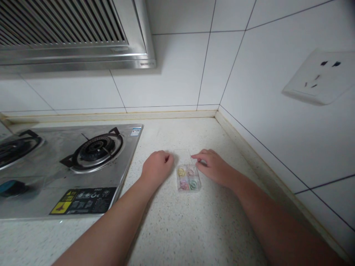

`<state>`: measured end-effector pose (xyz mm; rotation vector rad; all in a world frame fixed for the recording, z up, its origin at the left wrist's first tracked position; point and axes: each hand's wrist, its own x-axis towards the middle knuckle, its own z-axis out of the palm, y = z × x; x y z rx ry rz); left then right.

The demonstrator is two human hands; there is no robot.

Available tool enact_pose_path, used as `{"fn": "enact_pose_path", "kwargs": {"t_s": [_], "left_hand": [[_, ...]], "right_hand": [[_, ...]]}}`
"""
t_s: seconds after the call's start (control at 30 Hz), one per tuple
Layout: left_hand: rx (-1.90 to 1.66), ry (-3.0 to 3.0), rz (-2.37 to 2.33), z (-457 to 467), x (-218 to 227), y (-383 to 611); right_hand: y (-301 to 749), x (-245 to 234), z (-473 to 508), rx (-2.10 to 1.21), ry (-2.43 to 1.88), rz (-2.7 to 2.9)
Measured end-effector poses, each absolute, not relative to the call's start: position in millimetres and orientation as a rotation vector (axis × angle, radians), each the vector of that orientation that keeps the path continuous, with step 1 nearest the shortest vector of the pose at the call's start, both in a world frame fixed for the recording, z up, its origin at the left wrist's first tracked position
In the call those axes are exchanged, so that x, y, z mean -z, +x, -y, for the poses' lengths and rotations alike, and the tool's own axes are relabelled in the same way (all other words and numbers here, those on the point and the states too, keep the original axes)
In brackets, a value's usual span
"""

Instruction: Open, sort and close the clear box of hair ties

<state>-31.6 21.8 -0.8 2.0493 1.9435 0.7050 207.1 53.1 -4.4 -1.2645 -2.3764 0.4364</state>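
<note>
On the speckled counter (pixel 177 229), a small clear box (pixel 188 178) of coloured loops in four compartments lies between both hands. The left hand (pixel 157 167), at its nine o'clock, rests curled into a loose fist, gripping nothing. The right hand (pixel 213 167), at two o'clock, has slack open fingers (pixel 200 157) touching the box's far corner. A gas stove (pixel 66 166) sits farther toward nine o'clock.

gas stove (pixel 66 166) | range hood (pixel 74 33) | wall socket (pixel 318 77) | speckled countertop (pixel 188 229)

Clear plastic box (pixel 188 178), speckled stone counter (pixel 194 229) (matt), brushed-steel hob (pixel 55 173)
</note>
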Motion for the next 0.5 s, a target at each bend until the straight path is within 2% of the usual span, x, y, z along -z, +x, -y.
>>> {"fn": "enact_pose_path", "kwargs": {"t_s": [0.13, 0.33, 0.5], "left_hand": [[-0.778, 1.957, -1.864, -22.0, 1.5, -32.0], [-1.193, 1.591, -1.581, -24.3, 3.9, -28.6], [-1.364, 1.385, -1.308, -24.9, 4.6, -22.5]], "right_hand": [[203.1, 2.3, -52.7, -0.572, -1.225, 2.318], [203.7, -1.2, -51.4, -0.713, -1.251, 2.0], [201.9, -1.4, -52.3, -0.998, -1.122, 1.666]]}}
